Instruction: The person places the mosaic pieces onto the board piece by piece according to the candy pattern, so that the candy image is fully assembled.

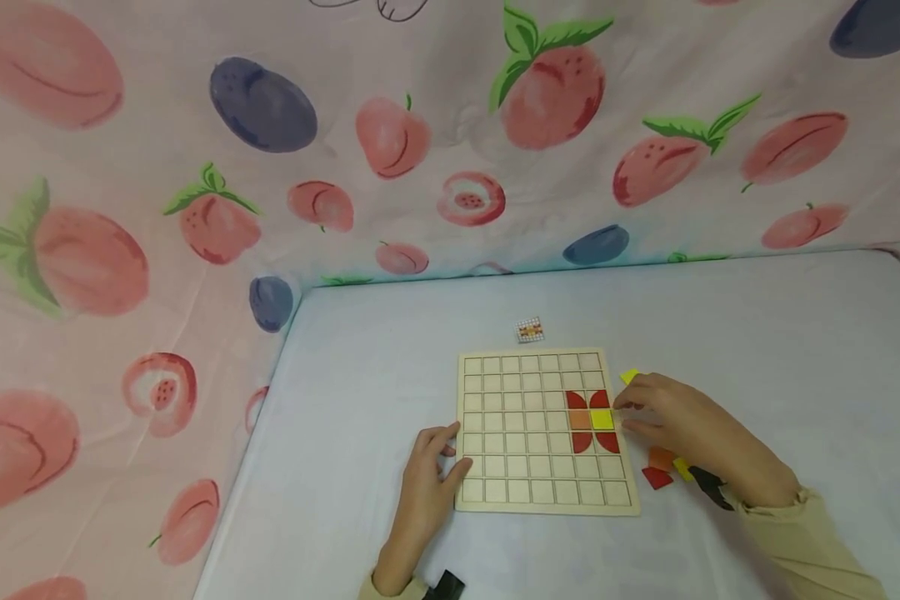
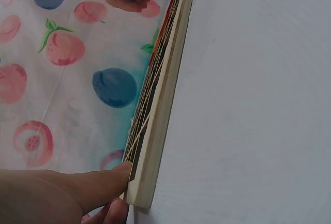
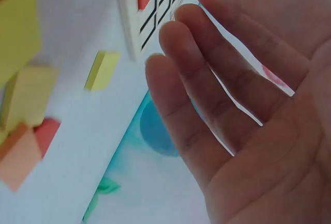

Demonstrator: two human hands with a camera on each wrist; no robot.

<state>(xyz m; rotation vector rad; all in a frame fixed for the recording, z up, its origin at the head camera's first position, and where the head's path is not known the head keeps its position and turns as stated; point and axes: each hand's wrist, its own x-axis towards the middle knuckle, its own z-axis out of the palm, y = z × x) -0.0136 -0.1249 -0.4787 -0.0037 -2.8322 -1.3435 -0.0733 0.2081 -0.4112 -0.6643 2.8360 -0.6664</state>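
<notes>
A square wooden grid board [image 1: 512, 433] lies on the white-covered table. Toward its right side sit red quarter-round pieces [image 1: 582, 442], an orange square [image 1: 580, 419] and a yellow square [image 1: 602, 419]. My left hand [image 1: 429, 471] rests at the board's left edge, its thumb [image 2: 106, 185] touching the rim and other fingers tucked beside it. Just off the right edge hovers my right hand [image 1: 671, 417], fingers extended and loosely bent; nothing shows in it. In the right wrist view the fingers [image 3: 178, 92] are spread with no piece against them, though the thumb tip is hidden.
Right of the board lie loose pieces: a yellow one [image 1: 629, 377] near the right hand, and orange [image 1: 661, 458], red [image 1: 657, 477] and yellow [image 1: 682, 468] ones by the wrist. A small pattern card [image 1: 529, 330] lies behind the board. A fruit-print cloth [image 1: 420, 100] hangs behind.
</notes>
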